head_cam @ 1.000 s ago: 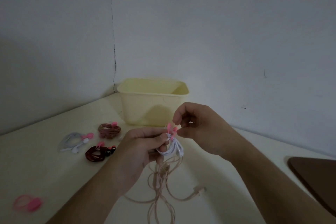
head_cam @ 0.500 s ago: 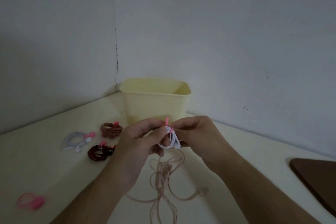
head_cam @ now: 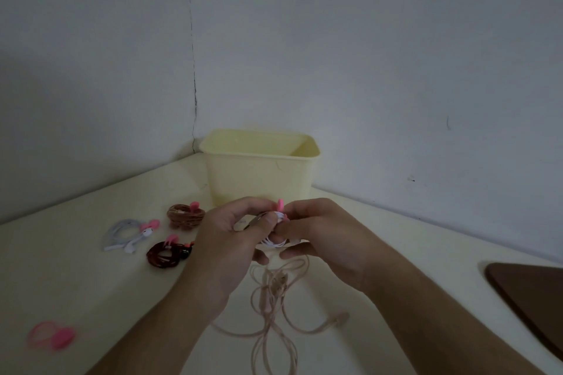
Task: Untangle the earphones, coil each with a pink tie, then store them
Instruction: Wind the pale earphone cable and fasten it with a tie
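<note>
In front of the yellow bin (head_cam: 259, 175), her right hand (head_cam: 323, 240) has closed in beside the left hand (head_cam: 231, 237), both sets of fingers now pinching the white earphones (head_cam: 275, 242) and pink tie (head_cam: 280, 205), so fastening looks nearly done.

Matt, smooth pale-yellow plastic bin (head_cam: 259, 173); smooth cream tabletop (head_cam: 76, 277) with a soft sheen; dark brown, smooth board (head_cam: 530, 292); painted, matt wall (head_cam: 365, 55); glossy white earphone cable (head_cam: 274, 242); rubbery-looking pink tie (head_cam: 280, 205).
</note>
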Demonstrator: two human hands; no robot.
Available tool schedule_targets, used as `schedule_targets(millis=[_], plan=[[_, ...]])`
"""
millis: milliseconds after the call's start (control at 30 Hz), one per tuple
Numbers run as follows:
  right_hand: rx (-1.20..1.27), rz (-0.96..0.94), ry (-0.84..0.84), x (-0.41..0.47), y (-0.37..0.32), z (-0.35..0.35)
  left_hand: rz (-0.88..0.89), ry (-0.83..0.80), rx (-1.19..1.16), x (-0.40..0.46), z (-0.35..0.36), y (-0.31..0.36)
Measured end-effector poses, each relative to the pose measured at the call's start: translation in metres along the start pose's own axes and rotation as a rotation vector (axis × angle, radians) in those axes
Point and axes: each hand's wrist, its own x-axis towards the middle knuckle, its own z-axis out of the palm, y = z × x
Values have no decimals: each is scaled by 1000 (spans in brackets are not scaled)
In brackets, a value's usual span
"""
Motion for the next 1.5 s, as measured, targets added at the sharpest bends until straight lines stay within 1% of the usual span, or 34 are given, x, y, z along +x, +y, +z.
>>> schedule_targets(millis=[200,300,433,500,667,800,1000,1200,1267,1400,1500], plan=[[96,17,31,3,5,2,-16,-15,55,1,-2,0],[124,-11,100,4,10,6,-20,-26,60,2,-3,2],[110,-74,240,4,9,17,-29,-10,41,2,-4,4],[110,-76,262,3,8,19,-33,-1,35,2,-3,4],[164,-67,233,3,8,19,-48,10,32,1,-2,4],[185,-58,178,4,9,20,-64,2,22,0,-1,6],[203,-68,114,4,7,16,-126,-23,-31,1,-4,6],[122,-76,141,3,5,16,-124,-28,-35,2,-4,4],[148,-46,164,4,5,15,-114,-31,-34,1,-2,4],[212,-5,132,5,5,15,-98,-34,-27,0,0,4],[197,7,127,5,3,16,-99,-41,-34,0,1,4]])
